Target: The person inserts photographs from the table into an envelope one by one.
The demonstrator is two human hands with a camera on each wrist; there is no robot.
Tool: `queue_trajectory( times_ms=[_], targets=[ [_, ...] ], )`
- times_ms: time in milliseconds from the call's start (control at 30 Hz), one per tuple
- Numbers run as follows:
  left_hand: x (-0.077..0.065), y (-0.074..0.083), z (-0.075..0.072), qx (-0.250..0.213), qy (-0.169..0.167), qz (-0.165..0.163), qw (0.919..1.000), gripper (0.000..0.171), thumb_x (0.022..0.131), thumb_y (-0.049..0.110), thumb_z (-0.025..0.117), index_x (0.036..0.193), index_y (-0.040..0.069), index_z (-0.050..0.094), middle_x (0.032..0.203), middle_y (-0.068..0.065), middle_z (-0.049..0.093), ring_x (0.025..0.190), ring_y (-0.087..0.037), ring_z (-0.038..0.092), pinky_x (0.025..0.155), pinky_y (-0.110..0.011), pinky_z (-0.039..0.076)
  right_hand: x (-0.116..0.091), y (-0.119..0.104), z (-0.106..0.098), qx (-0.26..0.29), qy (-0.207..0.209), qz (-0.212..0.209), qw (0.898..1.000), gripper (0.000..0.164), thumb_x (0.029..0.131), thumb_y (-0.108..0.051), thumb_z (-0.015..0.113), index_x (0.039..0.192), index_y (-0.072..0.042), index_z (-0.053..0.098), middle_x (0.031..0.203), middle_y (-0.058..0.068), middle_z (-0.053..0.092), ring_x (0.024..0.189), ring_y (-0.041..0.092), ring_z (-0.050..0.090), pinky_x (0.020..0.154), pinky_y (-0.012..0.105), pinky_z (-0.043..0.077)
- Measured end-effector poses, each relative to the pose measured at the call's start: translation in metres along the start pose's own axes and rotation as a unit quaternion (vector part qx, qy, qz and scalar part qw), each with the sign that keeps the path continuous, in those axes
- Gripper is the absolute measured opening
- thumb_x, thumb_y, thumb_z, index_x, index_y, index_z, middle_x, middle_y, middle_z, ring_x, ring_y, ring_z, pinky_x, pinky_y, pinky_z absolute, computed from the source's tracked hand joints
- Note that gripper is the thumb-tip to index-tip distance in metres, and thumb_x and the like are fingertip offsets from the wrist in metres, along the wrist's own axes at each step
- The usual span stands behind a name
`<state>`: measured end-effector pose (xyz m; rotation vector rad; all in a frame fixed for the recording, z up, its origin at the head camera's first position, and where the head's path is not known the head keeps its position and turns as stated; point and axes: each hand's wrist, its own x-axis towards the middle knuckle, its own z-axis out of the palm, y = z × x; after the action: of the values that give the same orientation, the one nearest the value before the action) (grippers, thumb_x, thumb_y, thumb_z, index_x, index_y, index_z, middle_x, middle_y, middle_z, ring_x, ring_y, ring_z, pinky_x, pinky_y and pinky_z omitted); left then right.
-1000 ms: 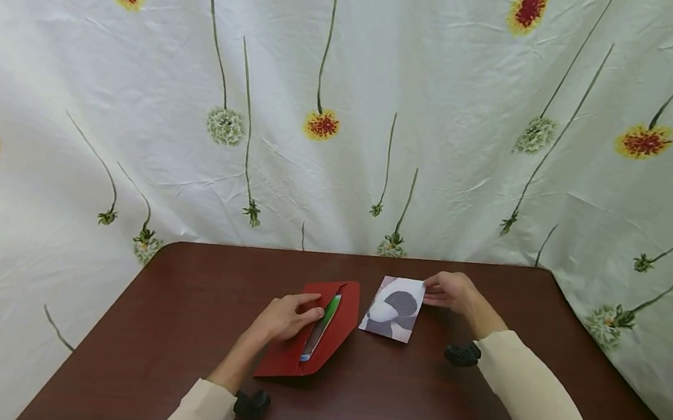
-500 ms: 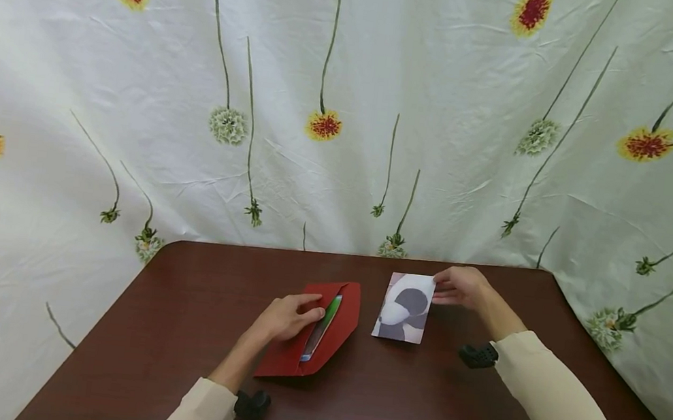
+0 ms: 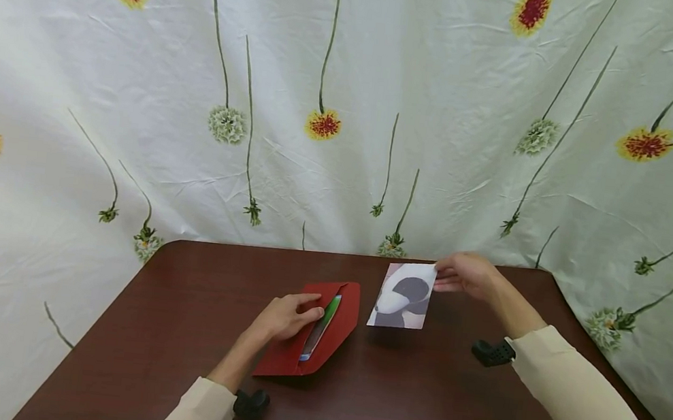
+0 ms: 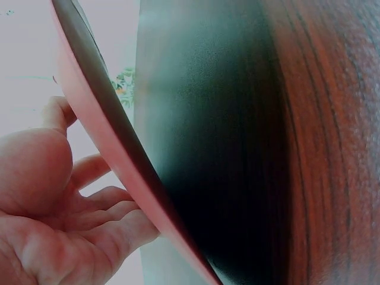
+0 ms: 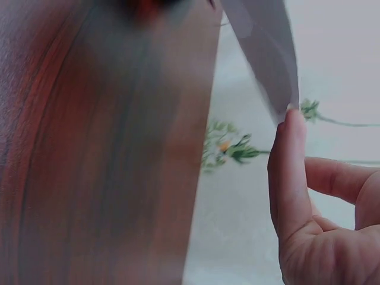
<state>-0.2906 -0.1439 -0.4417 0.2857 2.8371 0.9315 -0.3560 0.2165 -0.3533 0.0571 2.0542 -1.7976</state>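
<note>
My left hand (image 3: 285, 317) grips a red paper envelope (image 3: 332, 336), tilted on the near middle of the table. Its thumb and index finger lie at the envelope's open slot, where a card with a green and blue edge (image 3: 325, 322) shows inside. The left wrist view has the envelope (image 4: 113, 133) nearly edge-on, above the tabletop, with the fingers against its face. My right hand (image 3: 468, 275) pinches the upper right corner of a picture card (image 3: 404, 296) printed in grey, white and pink. That card (image 5: 270, 53) looks raised, seen at a slant in the right wrist view.
The dark red-brown wooden table (image 3: 188, 331) has rounded far corners. A white curtain with printed flowers (image 3: 338, 190) hangs right behind its far edge and along the sides. Black straps with camera mounts sit at both wrists.
My right hand has drawn the picture card to the right, away from the envelope, then upward off the table. The left hand and envelope have stayed in place.
</note>
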Motion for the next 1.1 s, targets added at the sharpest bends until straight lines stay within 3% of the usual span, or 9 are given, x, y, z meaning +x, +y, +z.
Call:
queue_trajectory(
  times_ms=[133,333,633,867,1100],
  targets=[
    [0.000,0.000,0.000,0.001,0.000,-0.001,1.0000,0.051,0.101,0.040,0.060,0.145,0.016,0.058,0.141,-0.020,0.060,0.125,-0.038,0.059,0.103,-0.057,0.048,-0.007,-0.009,0.010,-0.023,-0.028,-0.011,0.999,0.034,0.103,-0.002,0.045,0.128,0.021,0.045,0.090,0.011,0.064,0.074,0.015,0.071,0.078,0.030,0.062],
    [0.000,0.001,0.000,0.000,0.002,-0.003,1.0000,0.051,0.101,0.039,0.061,0.145,0.016,0.058,0.139,-0.019,0.061,0.120,-0.035,0.061,0.101,-0.056,0.050,-0.010,-0.010,0.031,-0.034,-0.050,-0.020,0.998,0.029,0.102,-0.001,0.047,0.122,0.020,0.047,0.088,0.013,0.065,0.073,0.018,0.071,0.075,0.031,0.062],
    [0.001,0.003,0.001,0.001,0.005,-0.017,0.9998,0.051,0.099,0.039,0.063,0.145,0.017,0.058,0.139,-0.019,0.061,0.119,-0.034,0.060,0.100,-0.055,0.051,-0.004,0.003,0.057,-0.032,-0.057,-0.025,0.998,0.031,0.101,0.000,0.049,0.122,0.022,0.049,0.084,0.013,0.066,0.069,0.017,0.071,0.072,0.030,0.062],
    [0.002,0.002,0.000,0.012,0.009,-0.004,0.9999,0.050,0.100,0.039,0.061,0.144,0.016,0.059,0.142,-0.019,0.060,0.130,-0.040,0.056,0.106,-0.057,0.046,0.004,0.022,0.074,-0.010,-0.056,-0.023,0.998,0.032,0.099,0.002,0.050,0.122,0.024,0.050,0.081,0.013,0.066,0.065,0.016,0.071,0.069,0.029,0.062],
    [0.001,0.002,0.000,0.004,0.008,-0.003,1.0000,0.051,0.100,0.041,0.061,0.145,0.016,0.059,0.142,-0.020,0.059,0.131,-0.040,0.055,0.107,-0.057,0.045,0.008,0.032,0.086,0.003,-0.062,-0.018,0.998,0.026,0.098,0.004,0.049,0.116,0.022,0.052,0.075,0.012,0.066,0.062,0.015,0.070,0.065,0.027,0.061]
  ],
)
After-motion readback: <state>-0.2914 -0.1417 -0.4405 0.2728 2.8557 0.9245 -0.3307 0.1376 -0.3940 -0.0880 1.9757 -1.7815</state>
